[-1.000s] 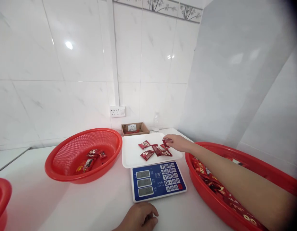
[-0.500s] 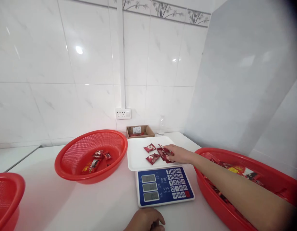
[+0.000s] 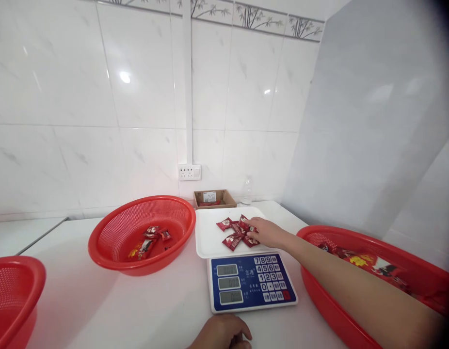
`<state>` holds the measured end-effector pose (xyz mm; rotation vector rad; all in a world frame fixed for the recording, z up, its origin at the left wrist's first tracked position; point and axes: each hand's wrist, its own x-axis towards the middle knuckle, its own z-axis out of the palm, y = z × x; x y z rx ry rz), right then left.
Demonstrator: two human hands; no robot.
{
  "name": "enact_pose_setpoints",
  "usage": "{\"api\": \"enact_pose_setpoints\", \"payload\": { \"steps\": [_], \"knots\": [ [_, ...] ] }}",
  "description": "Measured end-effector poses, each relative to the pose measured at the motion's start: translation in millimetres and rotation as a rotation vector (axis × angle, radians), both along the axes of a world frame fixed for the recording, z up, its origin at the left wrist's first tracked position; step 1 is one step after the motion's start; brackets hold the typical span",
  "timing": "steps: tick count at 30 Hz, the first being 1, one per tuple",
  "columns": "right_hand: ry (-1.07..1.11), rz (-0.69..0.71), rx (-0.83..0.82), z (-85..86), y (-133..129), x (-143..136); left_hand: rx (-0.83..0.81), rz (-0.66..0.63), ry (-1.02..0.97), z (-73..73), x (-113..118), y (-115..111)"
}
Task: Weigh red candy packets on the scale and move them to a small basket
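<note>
Small red printed packets point(image 3: 231, 241) lie clustered; white tray point(image 3: 209, 237) beneath.

Packets point(image 3: 232, 241) on tray point(image 3: 208, 242) between basins point(image 3: 140, 267)

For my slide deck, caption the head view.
Right hand on red packets atop a scale.

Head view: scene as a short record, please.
Right hand: fingertips at red packets, grip unclear
Left hand: curled, at near side of scale
Tray: white, at scale's far side, under red packets
Scale: blue and white, display too faint to read
Middle basket: red, several wrapped packets inside
Right basket: red, assorted packets inside, partly behind forearm
Left basket: red, partly in view
By the wall: cardboard box, clear bottle
</note>
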<state>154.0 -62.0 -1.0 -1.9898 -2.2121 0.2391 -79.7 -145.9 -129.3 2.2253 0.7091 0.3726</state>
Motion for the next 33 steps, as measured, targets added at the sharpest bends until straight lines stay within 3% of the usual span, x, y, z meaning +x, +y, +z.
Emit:
{"api": "enact_pose_setpoints", "payload": {
  "steps": [8, 13, 19, 27, 30, 33],
  "knots": [
    [0.055, 0.008, -0.010, 1.5, -11.8, -0.3, 0.013, -0.006, -0.025, 7.1, -1.1, -1.7],
    [0.109, 0.097, -0.005, -0.3, -14.9, -14.6, 0.029, -0.004, -0.013, 0.7, -0.1, 0.0],
    [0.119, 0.105, -0.029, 3.7, -14.3, -6.6, 0.029, -0.022, -0.034, -12.3, 2.1, 4.4],
    [0.124, 0.187, -0.099, -1.5, -20.5, -8.2, 0.001, -0.005, -0.007, -9.8, 4.0, 3.9],
    [0.117, 0.158, -0.062, 3.5, -23.4, 1.1, 0.008, -0.004, -0.003, -5.4, 2.2, 2.5],
    [0.100, 0.010, 0.048, 11.0, -28.0, 31.9, 0.012, -0.021, -0.007, 0.5, 0.5, 0.8]
  ]
}}
